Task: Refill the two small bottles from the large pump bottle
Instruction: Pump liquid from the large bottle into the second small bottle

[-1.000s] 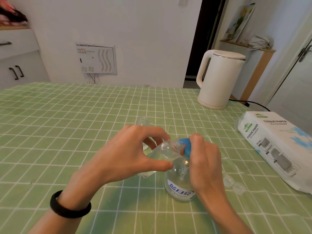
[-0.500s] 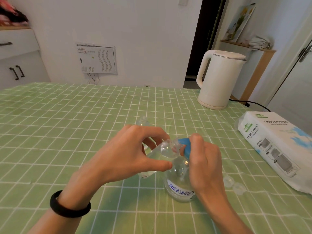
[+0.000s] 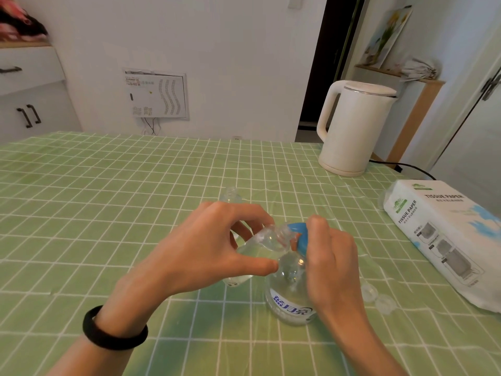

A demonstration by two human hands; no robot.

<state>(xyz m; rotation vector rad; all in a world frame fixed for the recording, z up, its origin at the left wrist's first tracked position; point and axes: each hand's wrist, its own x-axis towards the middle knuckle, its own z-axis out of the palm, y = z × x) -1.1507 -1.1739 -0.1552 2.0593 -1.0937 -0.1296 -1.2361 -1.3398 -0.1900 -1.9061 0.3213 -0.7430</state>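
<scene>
Two grips: left hand (image 3: pixel 200 253) pinches small bottle (image 3: pixel 267 238), right hand (image 3: pixel 333 261) clasps pump head (image 3: pixel 298 233).

- We find the large pump bottle (image 3: pixel 291 294) on the table (image 3: pixel 108 213), under our right hand (image 3: pixel 333 261).
- Our left hand (image 3: pixel 206 248) holds a small bottle (image 3: pixel 267 237) against its nozzle, leftward.
- A second small bottle (image 3: pixel 230 195) stands behind that hand.
- Right: two caps (image 3: pixel 370 290), then tissue pack (image 3: pixel 444 240); kettle (image 3: pixel 352 128) behind.
</scene>
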